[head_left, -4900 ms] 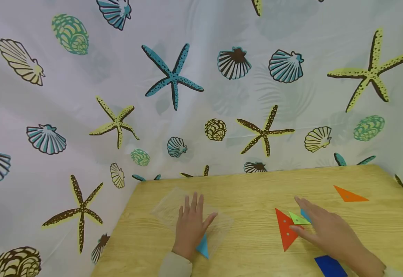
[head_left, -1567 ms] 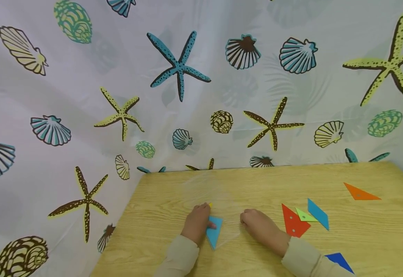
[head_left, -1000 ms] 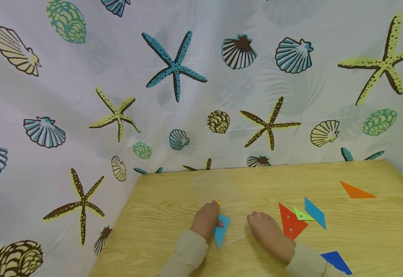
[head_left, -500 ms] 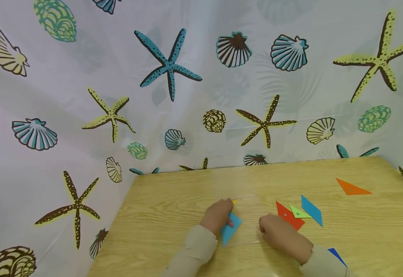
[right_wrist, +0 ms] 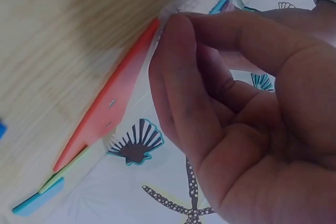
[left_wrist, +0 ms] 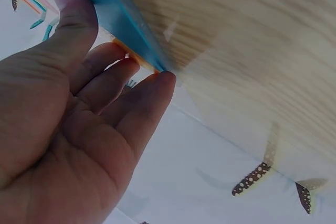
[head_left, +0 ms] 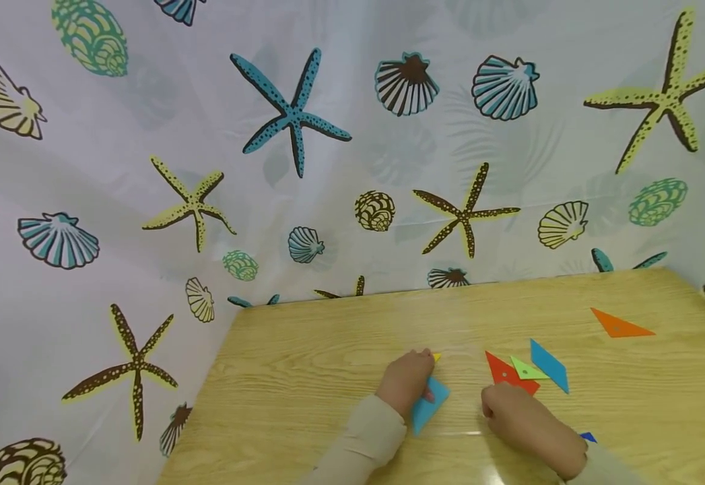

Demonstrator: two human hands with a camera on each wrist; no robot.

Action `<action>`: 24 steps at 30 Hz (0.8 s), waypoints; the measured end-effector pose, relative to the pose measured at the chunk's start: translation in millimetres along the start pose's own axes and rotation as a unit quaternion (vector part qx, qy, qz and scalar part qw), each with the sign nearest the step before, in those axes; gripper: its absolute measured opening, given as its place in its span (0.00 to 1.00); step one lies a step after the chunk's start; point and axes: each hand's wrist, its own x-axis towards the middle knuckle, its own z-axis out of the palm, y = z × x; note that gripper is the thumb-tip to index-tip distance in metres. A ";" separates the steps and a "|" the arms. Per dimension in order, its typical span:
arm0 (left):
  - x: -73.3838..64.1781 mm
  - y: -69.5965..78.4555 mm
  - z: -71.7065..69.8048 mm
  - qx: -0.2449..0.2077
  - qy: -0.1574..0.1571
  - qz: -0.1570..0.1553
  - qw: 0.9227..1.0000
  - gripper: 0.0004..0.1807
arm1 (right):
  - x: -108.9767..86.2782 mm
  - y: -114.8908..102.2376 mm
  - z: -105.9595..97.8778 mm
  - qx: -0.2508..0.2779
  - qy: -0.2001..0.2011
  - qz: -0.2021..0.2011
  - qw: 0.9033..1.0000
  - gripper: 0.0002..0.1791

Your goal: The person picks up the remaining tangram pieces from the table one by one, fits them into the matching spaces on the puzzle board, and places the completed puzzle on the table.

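Left hand (head_left: 407, 384): fingers curved, thumb laid on the face of a light blue piece (head_left: 432, 404), which is held at the worktop (head_left: 304, 364), left of the other hand. In the left wrist view, 1 fingertip is seen at the pointed end of this piece, and a yellow piece (head_left: 437, 358) is mostly covered by the fingers; only a small tip is shown in the head view.

Right hand (head_left: 518, 411): fingers folded in, fingertips and thumb brought together; the edge of a clear sheet (head_left: 462, 416) appears to be pinched there. The sheet is seen only faintly between the hands, and its full outline cannot be told.

Red piece (head_left: 497, 366): lower part hidden by the right hand in the head view; 2 holes are noted in the right wrist view. It is overlapped by a green triangle (head_left: 530, 373), beside which a blue parallelogram (head_left: 549, 366) is placed. An orange triangle (head_left: 625, 326) is found farther back, at the right, apart from that group. A dark blue piece (head_left: 588, 437) is mostly hidden by the right arm. The worktop is bordered at the back by a white cloth (head_left: 352, 182) printed with shells and starfish.
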 end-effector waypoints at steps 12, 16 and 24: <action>3.7 20.3 -3.3 0.019 -0.005 -0.008 1.000 0.39 | -10.6 17.9 -2.2 0.016 0.007 -0.001 1.000 0.12; 2.4 21.2 -4.9 0.018 0.005 -0.002 1.000 0.37 | -12.2 16.1 -3.8 0.013 0.003 0.005 1.000 0.12; 4.2 21.5 -7.6 0.012 -0.008 -0.008 1.000 0.38 | -13.4 13.9 -6.7 0.013 0.006 0.005 1.000 0.12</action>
